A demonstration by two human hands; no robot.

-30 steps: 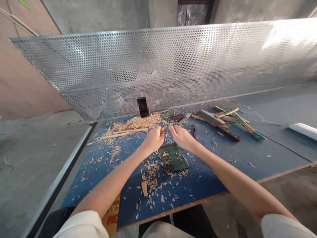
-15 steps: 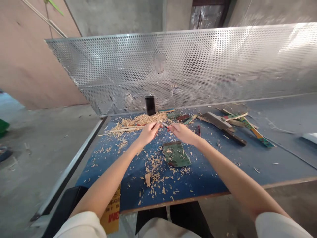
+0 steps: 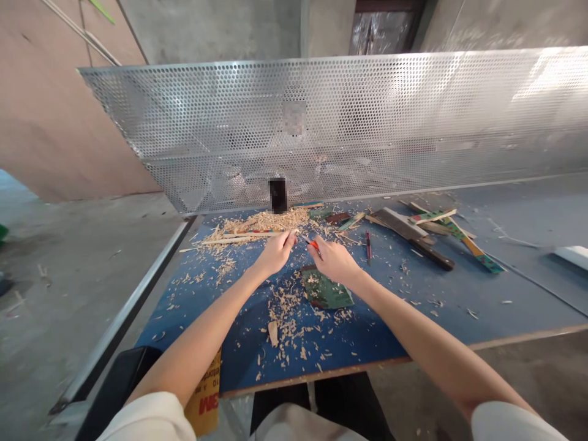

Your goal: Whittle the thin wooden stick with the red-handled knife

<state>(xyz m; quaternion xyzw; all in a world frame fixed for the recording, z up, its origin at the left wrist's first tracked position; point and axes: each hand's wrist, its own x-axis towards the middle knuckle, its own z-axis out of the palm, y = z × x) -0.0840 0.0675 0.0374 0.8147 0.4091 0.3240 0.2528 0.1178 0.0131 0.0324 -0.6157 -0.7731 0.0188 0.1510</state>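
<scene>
My left hand (image 3: 276,252) is closed around a small pale wood piece (image 3: 294,232), whose tip shows past the fingers. Close to its right, my right hand (image 3: 335,260) grips a cutter knife with an orange-red handle (image 3: 314,244), the blade pointing left toward the wood. Under and in front of my right hand lies a green sandpaper-like sheet (image 3: 328,293) dusted with shavings. A heap of curled wood shavings (image 3: 271,219) and thin pale sticks (image 3: 229,239) lie behind my left hand.
On the blue table (image 3: 381,331) a dark red cutter (image 3: 368,247) lies right of my right hand. Farther right are a saw (image 3: 413,237) and painted wood strips (image 3: 478,248). A perforated metal panel (image 3: 206,116) stands behind. A black phone-like object (image 3: 278,196) is near it.
My right hand has moved down and slightly away from my left hand, showing more of the knife's orange-red handle. The dark red cutter is less covered. My left hand has barely moved.
</scene>
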